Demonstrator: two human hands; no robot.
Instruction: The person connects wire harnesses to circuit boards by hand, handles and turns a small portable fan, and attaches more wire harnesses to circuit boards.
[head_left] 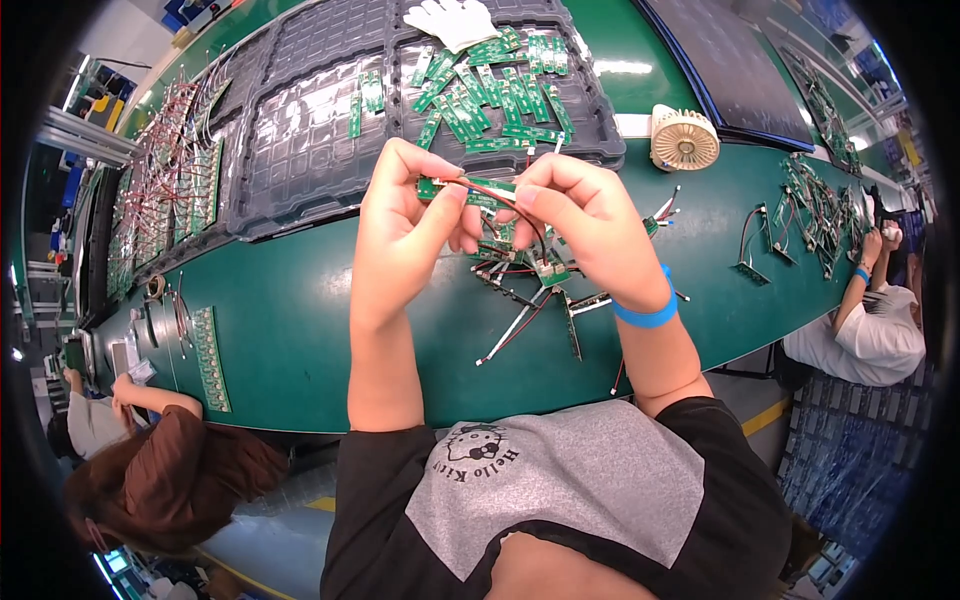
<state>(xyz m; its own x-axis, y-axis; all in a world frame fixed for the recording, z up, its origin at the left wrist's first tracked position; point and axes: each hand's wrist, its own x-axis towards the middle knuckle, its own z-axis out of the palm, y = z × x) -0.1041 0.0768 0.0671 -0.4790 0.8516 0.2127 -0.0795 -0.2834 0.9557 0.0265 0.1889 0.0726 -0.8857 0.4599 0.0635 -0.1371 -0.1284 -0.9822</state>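
Observation:
A small green circuit board [488, 198] is held level between my two hands above the green table. My left hand [400, 220] pinches its left end between thumb and fingers. At the other end, my right hand [590, 220] grips the board with thumb and forefinger. A thin red and black cable [537, 225] runs along the board and curves down past my right thumb; its plug ends are partly hidden by my fingers. Just below my hands lies a loose heap of wired circuit boards [550, 272], with white, red and black leads sticking out.
Beyond my hands, a black plastic tray [310, 125] holds several loose boards [465, 110] and a white glove [452, 22]. A beige round fan-like device [685, 140] stands right. Wired boards [190, 170] fill the left side. Co-workers sit left [180, 470] and right [870, 330].

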